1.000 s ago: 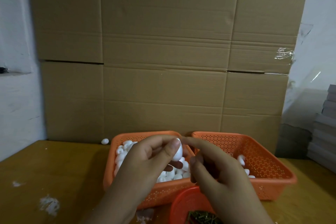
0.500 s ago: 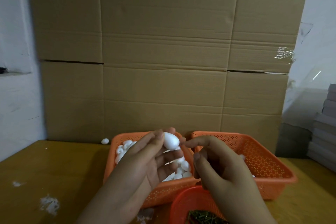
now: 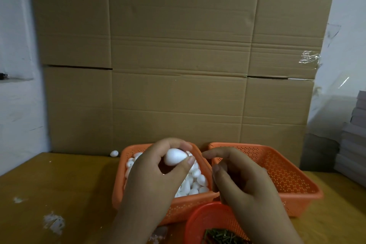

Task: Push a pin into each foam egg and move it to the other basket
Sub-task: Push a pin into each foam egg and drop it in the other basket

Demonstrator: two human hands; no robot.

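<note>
My left hand (image 3: pixel 156 180) grips a white foam egg (image 3: pixel 175 156) between thumb and fingers, above the left orange basket (image 3: pixel 178 207), which holds several more eggs (image 3: pixel 196 182). A thin dark tip, perhaps a pin, shows at the egg's right end. My right hand (image 3: pixel 243 184) hovers just right of the egg with its index finger stretched toward it and nothing visible in it. The right orange basket (image 3: pixel 287 174) lies behind that hand, its contents mostly hidden. A small red round basket (image 3: pixel 210 218) of dark pins (image 3: pixel 221 236) sits nearest me.
One stray egg (image 3: pixel 114 153) lies on the wooden table left of the baskets. A cardboard wall (image 3: pixel 178 65) stands right behind them. Grey stacked boards (image 3: pixel 354 134) fill the right edge. White foam crumbs (image 3: pixel 54 222) dot the table at left.
My two hands, joined at the egg a second ago, have parted. The left hand has turned the egg and lifted it slightly; the right hand has drawn back to the right.
</note>
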